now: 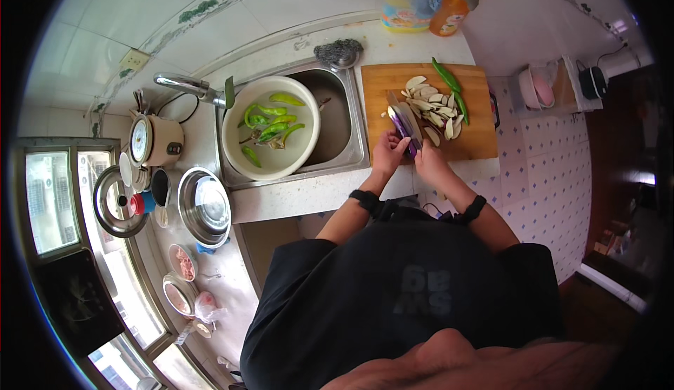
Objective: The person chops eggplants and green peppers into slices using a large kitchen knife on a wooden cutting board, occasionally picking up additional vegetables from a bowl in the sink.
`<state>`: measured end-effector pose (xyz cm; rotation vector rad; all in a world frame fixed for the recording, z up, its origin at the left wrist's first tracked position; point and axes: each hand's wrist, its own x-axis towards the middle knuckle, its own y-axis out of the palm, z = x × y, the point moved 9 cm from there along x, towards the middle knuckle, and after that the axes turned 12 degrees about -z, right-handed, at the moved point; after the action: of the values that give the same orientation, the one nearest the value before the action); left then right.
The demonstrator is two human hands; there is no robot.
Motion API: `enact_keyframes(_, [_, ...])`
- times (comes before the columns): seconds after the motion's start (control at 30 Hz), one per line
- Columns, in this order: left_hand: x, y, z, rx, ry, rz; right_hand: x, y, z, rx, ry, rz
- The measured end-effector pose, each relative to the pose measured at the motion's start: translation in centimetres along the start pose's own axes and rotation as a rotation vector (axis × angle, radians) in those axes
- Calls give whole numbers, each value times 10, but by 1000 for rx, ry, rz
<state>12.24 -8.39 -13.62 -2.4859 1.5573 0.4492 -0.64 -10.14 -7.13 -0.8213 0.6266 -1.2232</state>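
On a wooden cutting board (380, 82) lies a purple eggplant piece (398, 122), held down by the fingers of my left hand (388, 153). My right hand (432, 164) grips a kitchen knife (408, 116), its blade along the right side of the eggplant; the handle is mostly hidden in the hand. Pale eggplant slices (434, 106) are piled to the right of the blade. Two long green peppers (446, 75) lie beyond and beside the pile, near the board's right part.
Left of the board, a white basin (229, 142) with water and green peppers (273, 128) stands over the steel sink (359, 142). A steel wool scrubber (337, 51) sits behind it. Detergent bottles (403, 13) stand at the wall. A steel bowl (205, 207) and rice cooker (163, 140) are farther left.
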Motion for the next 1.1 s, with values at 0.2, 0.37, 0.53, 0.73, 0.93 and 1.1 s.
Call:
enact_keyframes(0.2, [-4,-11,-21,304,29,-70,9,-14,-30,389,348,281])
enact_keyframes(0.37, [-10,-10,-29,272,71,-186,1,-53,-4,495,353,183])
enact_keyframes(0.53, [-9,-8,-39,456,144,-206,-4,-80,-4,313,98,-13])
enact_keyframes(0.73, [2,-19,-56,73,-74,-108,-26,-88,-13,313,125,16])
enact_keyframes(0.93, [21,-18,-50,211,27,-73,-42,-66,-23,327,95,42])
enact_keyframes(1.1, [21,-13,-59,-212,-81,-75,-43,-60,-26,282,86,37])
